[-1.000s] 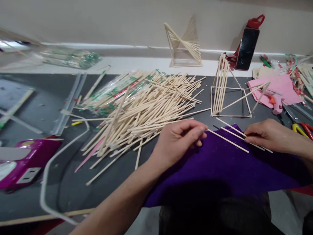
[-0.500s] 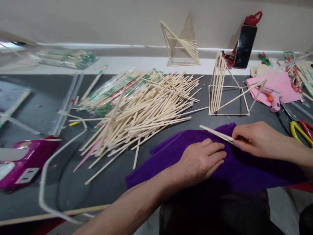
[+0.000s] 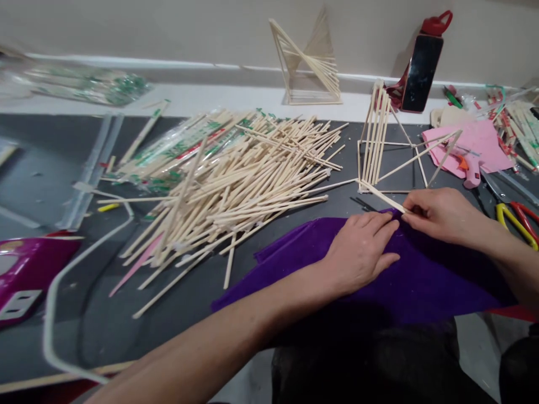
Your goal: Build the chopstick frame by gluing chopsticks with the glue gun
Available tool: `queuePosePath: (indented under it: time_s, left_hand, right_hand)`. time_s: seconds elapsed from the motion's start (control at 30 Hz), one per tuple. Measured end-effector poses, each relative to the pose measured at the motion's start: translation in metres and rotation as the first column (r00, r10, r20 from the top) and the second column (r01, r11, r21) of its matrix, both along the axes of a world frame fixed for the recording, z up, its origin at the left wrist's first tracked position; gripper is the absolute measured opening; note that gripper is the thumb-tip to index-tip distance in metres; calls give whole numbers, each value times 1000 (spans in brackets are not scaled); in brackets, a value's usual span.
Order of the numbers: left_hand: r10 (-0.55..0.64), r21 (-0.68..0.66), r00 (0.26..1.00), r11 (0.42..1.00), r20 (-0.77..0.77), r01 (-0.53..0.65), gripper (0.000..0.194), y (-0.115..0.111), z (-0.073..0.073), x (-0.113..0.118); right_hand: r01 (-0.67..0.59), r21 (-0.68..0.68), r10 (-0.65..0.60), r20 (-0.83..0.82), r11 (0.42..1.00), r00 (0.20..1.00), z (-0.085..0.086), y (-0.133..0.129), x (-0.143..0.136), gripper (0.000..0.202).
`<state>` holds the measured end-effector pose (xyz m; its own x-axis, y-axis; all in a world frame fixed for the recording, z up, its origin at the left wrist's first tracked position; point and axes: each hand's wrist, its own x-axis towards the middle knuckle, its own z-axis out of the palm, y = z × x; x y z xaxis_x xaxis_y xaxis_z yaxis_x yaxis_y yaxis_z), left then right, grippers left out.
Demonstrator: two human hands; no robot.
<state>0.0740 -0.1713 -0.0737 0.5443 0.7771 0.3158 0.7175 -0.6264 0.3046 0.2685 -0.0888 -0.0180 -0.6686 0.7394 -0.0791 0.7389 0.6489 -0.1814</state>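
Observation:
My right hand [image 3: 442,219] pinches the near end of light wooden chopsticks [image 3: 381,196], which slant up and left above the far edge of a purple cloth [image 3: 425,280]. They look like two held together, though their exact number is hard to tell. My left hand [image 3: 364,249] lies flat on that cloth with its fingers stretched out, just left of my right hand. Behind the chopstick tips stands an open chopstick frame [image 3: 389,143] with a row of slanted sticks on its left side. A shadow of the held sticks falls on the grey table.
Loose chopsticks [image 3: 236,185] form a large pile at centre left, beside wrapped packs [image 3: 181,146]. A finished twisted stick model [image 3: 309,67] stands by the wall, near a bottle with a phone [image 3: 422,73]. At right are a pink glue gun [image 3: 472,171] and scissors [image 3: 516,221].
My right hand has lifted the chopsticks up and forward, nearer the frame. My left hand has slid a little to the right across the cloth. The view has turned slightly right.

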Motion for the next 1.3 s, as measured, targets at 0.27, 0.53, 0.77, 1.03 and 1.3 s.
queuePosePath:
  time_s: [0.27, 0.53, 0.77, 1.03, 1.3]
  left_hand:
    - [1, -33, 998, 999, -57, -3, 35, -7, -3, -2]
    - [18, -50, 997, 999, -75, -22, 34, -15, -1, 2]
    - [20, -60, 998, 998, -64, -24, 39, -25, 2, -2]
    - [134, 29, 991, 991, 5, -134, 40, -48, -3, -43]
    - [105, -41, 994, 994, -9, -105, 35, -42, -6, -56]
  right_hand:
    - [-54, -10, 53, -3, 999, 999, -21, -1, -6, 16]
    - [-97, 204, 88, 57, 974, 995, -22, -1, 2, 16]
    - [-170, 372, 85, 233, 912, 969, -27, -1, 6, 19]
    - [-308, 505, 416, -113, 806, 902, -27, -43, -9, 20]
    - [-404, 435, 469, -50, 805, 882, -51, -46, -28, 23]
